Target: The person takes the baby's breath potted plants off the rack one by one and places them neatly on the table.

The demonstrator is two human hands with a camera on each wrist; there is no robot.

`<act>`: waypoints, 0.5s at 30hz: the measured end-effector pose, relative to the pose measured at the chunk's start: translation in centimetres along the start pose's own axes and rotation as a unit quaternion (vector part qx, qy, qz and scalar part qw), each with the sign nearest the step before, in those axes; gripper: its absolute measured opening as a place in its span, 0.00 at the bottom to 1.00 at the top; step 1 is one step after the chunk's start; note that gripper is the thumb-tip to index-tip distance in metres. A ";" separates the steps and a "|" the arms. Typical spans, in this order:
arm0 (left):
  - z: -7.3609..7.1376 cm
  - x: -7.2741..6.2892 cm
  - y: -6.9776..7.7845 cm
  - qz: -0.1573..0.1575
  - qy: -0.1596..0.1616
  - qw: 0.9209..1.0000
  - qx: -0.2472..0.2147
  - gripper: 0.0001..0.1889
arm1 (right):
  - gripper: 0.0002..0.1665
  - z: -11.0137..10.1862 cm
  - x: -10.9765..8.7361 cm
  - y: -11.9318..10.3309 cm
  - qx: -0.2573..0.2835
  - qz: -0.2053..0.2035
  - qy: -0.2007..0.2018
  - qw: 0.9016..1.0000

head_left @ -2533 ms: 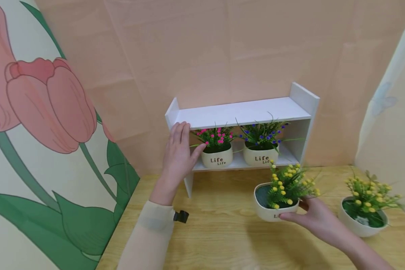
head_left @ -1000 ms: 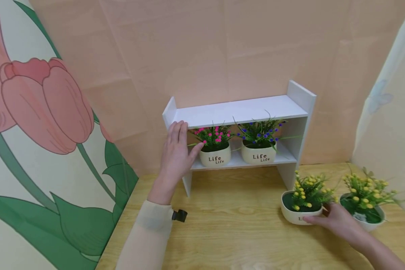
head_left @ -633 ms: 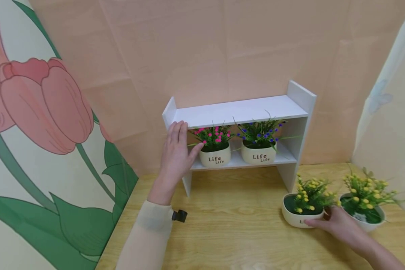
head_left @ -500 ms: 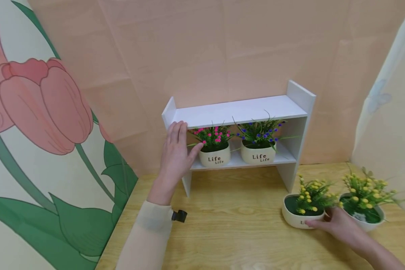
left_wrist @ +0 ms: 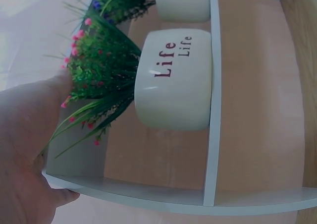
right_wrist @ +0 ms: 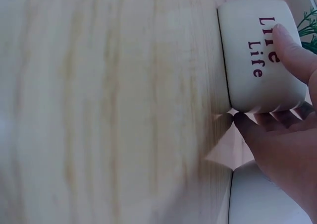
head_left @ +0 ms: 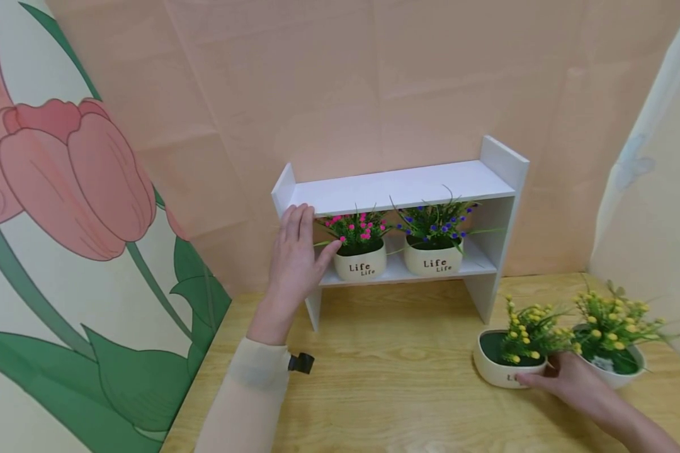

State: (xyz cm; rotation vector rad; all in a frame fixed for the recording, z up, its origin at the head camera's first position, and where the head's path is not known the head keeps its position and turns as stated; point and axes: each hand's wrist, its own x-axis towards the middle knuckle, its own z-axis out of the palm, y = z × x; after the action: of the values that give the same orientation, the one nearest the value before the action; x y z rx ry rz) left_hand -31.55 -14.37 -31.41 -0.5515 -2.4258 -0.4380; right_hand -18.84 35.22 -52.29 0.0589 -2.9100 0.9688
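Note:
My right hand [head_left: 580, 384] holds a cream pot of yellow flowers [head_left: 501, 374], thumb on its lettered front and fingers along its right side. In the right wrist view, the pot [right_wrist: 247, 60] stands upright on the table. My left hand [head_left: 294, 264] rests on the upper left corner of a white two-tier shelf [head_left: 402, 185], fingers straight and thumb spread. Just right of that hand, a pot of pink flowers [head_left: 360, 263] sits on the lower tier. Beside it stands a pot of blue flowers [head_left: 433, 259]. Both pots read "Life".
Another pot of yellow flowers [head_left: 614, 365] stands on the wooden table [head_left: 385, 390] just behind my right hand, partly hidden by it. A peach cloth [head_left: 345, 88] hangs behind the shelf. At the left is a panel with large printed tulips [head_left: 85, 182].
My right hand has carried the pot of yellow flowers right and down onto the table, close to the other yellow one. It then shifts slightly nearer. My left hand stays on the shelf.

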 end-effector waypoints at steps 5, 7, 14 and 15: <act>-0.1 0.0 0.1 -0.005 -0.006 1.000 0.003 0.46 | 0.42 0.1 -0.2 0.2 -0.006 -0.008 0.007 1.000; -0.1 0.0 0.1 -0.007 -0.008 1.000 0.004 0.46 | 0.40 0.1 -0.2 0.3 -0.008 -0.011 0.010 1.000; -0.2 0.0 0.2 -0.007 -0.008 1.000 0.004 0.46 | 0.47 0.2 -0.3 0.5 -0.025 -0.023 0.025 0.999; -0.2 0.0 0.2 -0.006 -0.007 1.000 0.003 0.46 | 0.49 0.2 -0.3 0.6 -0.020 -0.026 0.027 0.999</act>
State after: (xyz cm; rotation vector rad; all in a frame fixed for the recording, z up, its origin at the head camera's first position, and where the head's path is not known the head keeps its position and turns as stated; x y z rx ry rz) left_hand -31.30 -14.28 -31.23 -0.5397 -2.4449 -0.4329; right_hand -18.58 35.56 -52.79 0.1046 -2.8623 0.8912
